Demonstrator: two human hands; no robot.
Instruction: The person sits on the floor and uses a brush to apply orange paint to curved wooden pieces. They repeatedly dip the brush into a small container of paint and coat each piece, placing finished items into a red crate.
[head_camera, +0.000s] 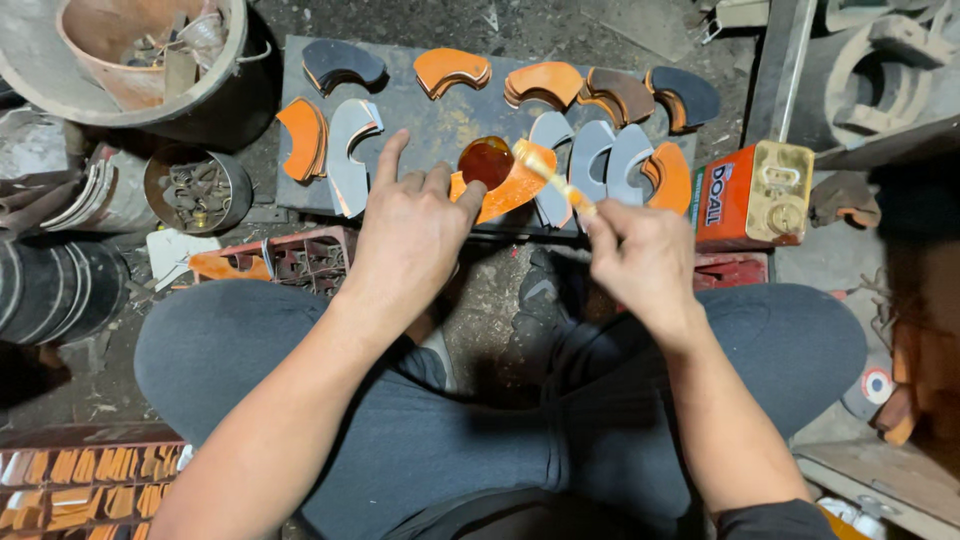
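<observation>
Now, left hand (415, 225): palm down, forearm reaching away from the lap, index finger stretched far, other fingers pressing the near left end of a curved orange piece (505, 190) flat.
Right hand (640, 255): fingers pinched together on a thin brush (555, 180), which slants far-left.
Brush tip: over the orange piece, beside a dark amber blob (486, 160).
Orange piece: on the dark board (430, 115), centre near edge, among grey and orange curved pieces.
Right of board: orange can (755, 195).
</observation>
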